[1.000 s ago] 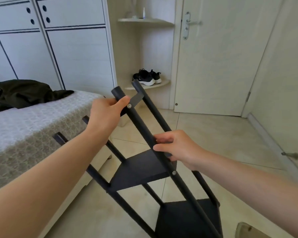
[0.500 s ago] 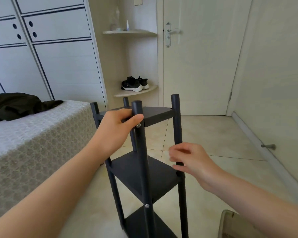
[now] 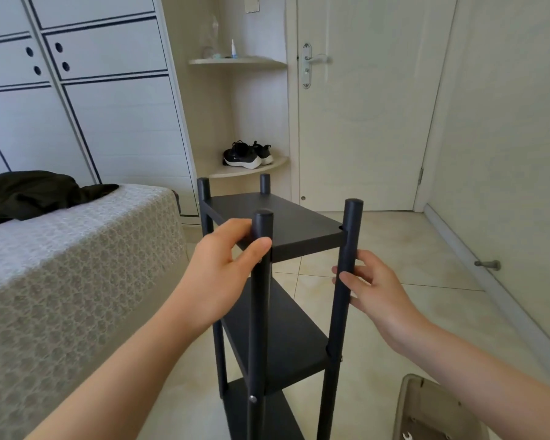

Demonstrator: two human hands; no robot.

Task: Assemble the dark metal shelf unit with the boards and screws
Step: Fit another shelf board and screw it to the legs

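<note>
Shelf unit (image 3: 277,281): dark metal, standing upright on the tiled floor (image 3: 394,312), just beside the bed (image 3: 61,265). Four round posts rise a little above the top board (image 3: 267,214). Middle board (image 3: 280,331) and a bottom board (image 3: 261,414) sit below it; the bottom one is cut off by the frame edge. One silver screw head (image 3: 253,399) shows low on the near left post (image 3: 260,312); another small fastener shows at the near right post (image 3: 343,287) where the middle board meets it.

Left hand (image 3: 226,274): wrapped around the near left post at the level of the top board, thumb across the front of the post, fingers behind.

Right hand (image 3: 372,287): fingers curled loosely around the near right post just below the top board, fingertips touching the post; grip looks light, not a full clasp.

Surroundings: bed has a patterned grey cover with a dark garment (image 3: 35,192) lying on it. Behind the unit, a corner shelf (image 3: 251,168) carries black sneakers (image 3: 246,154). Closed white door (image 3: 362,106) with a lever handle to the right. A shallow tray (image 3: 407,404) sits at the lower right edge; its contents are too small to identify.
</note>
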